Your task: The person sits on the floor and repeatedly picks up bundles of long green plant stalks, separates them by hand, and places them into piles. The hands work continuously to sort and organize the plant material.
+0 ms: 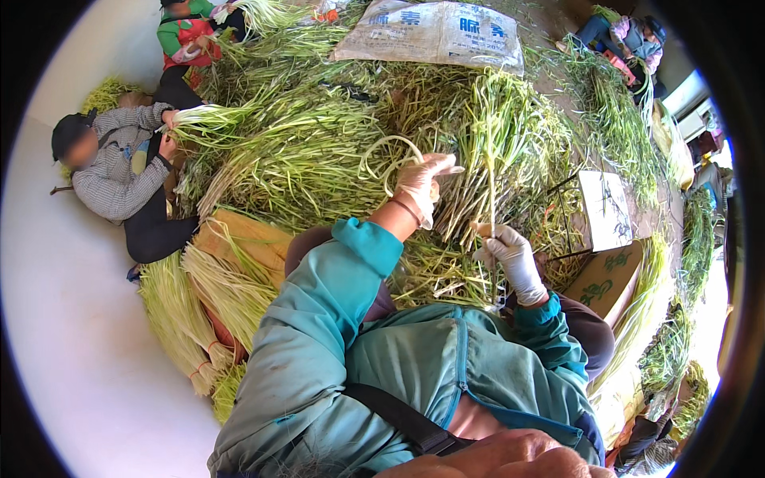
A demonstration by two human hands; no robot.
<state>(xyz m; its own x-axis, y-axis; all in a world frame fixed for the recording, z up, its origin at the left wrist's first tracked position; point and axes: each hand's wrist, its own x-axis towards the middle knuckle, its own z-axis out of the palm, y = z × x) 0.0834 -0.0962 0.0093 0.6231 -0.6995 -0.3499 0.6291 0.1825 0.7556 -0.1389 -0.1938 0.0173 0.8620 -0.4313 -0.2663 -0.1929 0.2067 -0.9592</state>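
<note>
My left hand (421, 179), in a thin translucent glove, is raised over the plant heap with its fingers pointing right. Pale, curved stalks (391, 141) loop out from it to the left; how the fingers grip them is partly hidden. Closer to my body, my right hand (511, 257) wears a white glove. Its thumb and fingers pinch a long thin stalk (492, 197) that runs upright past them. Just beyond lies a bundle of green leafy stalks (499, 122), its root ends towards me.
A large heap of green stalks (299, 161) spreads ahead, under a white woven sack (430, 33) bearing writing. Bound pale bundles (197, 316) lie at left. A white board (605, 209) and a cardboard box (606, 281) stand at right. Co-workers (119, 161) sit around.
</note>
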